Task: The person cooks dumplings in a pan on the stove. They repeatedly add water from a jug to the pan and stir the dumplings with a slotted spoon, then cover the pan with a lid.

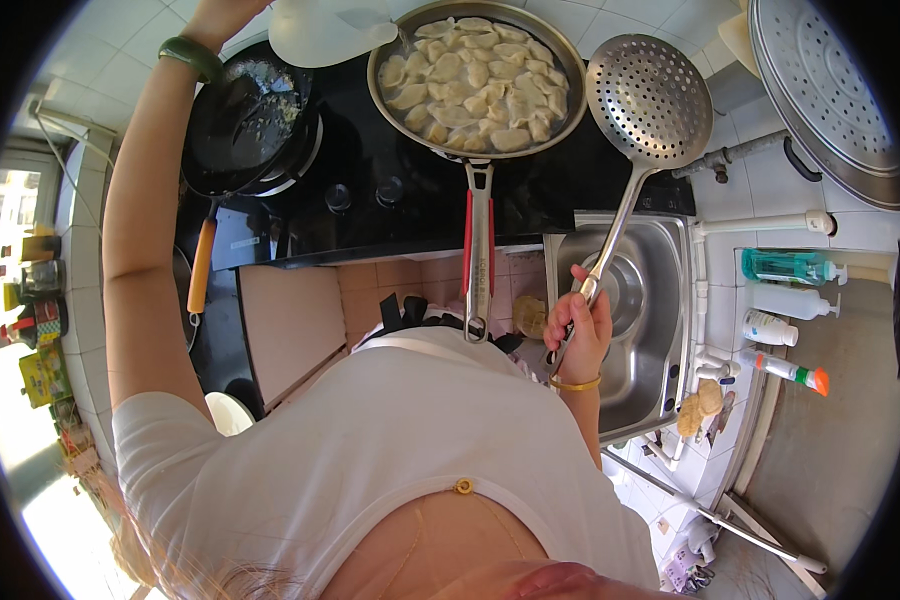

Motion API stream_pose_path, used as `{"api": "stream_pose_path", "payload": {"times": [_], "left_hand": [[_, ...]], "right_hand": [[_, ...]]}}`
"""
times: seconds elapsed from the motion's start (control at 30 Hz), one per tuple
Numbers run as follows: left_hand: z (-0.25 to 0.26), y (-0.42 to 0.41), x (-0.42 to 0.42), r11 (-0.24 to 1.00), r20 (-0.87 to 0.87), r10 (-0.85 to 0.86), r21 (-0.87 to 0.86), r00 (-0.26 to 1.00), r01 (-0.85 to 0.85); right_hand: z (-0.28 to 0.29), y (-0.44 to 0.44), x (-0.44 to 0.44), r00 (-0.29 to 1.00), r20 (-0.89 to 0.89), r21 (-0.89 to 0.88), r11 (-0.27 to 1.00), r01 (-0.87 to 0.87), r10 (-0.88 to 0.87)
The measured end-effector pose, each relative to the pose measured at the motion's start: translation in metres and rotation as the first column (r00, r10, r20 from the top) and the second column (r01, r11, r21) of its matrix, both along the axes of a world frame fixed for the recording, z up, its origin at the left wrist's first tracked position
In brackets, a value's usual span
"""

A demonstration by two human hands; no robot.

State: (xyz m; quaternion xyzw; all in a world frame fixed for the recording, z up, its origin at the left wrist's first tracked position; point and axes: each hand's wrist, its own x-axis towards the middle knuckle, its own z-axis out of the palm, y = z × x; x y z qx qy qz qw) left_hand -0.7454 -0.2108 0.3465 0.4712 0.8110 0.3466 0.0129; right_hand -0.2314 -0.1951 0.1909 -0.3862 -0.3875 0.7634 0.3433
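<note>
My left hand (pixel 229 16) is at the top edge, mostly cut off by the frame, beside a tilted translucent white plastic jug (pixel 326 31). The jug appears held by it, though the grip itself is out of view. Its spout hangs over the left rim of a frying pan (pixel 480 156), where a thin stream of water seems to fall. Many dumplings (pixel 487 82) lie in liquid in that pan. My right hand (pixel 581 330) is closed around the handle of a perforated metal skimmer (pixel 649 101), whose bowl is raised right of the pan.
A dark wok (pixel 244 142) with a wooden handle sits on the left of the black stove (pixel 360 169). Right of the stove is a steel sink (pixel 652 322). A metal steamer tray (pixel 825 97) hangs at the upper right, above soap bottles (pixel 787 266). The pan's handle (pixel 480 255) projects towards me.
</note>
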Motion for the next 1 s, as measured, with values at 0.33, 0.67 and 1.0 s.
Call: {"api": "stream_pose_path", "payload": {"times": [0.33,0.67,1.0], "left_hand": [[0.019,-0.021,0.013,0.996,-0.057,-0.011,-0.087,0.998,0.006],[0.024,-0.026,0.022,0.999,-0.105,0.015,0.035,0.994,-0.012],[0.014,-0.047,0.022,0.995,0.298,-0.004,0.094,0.955,-0.025]], "right_hand": [[-0.003,-0.002,0.000,1.000,-0.001,0.002,1.000,0.000,0.000],[-0.003,-0.004,0.000,1.000,-0.009,0.000,1.000,-0.021,0.021],[0.000,-0.006,0.001,1.000,0.016,-0.007,1.000,-0.013,0.013]]}}
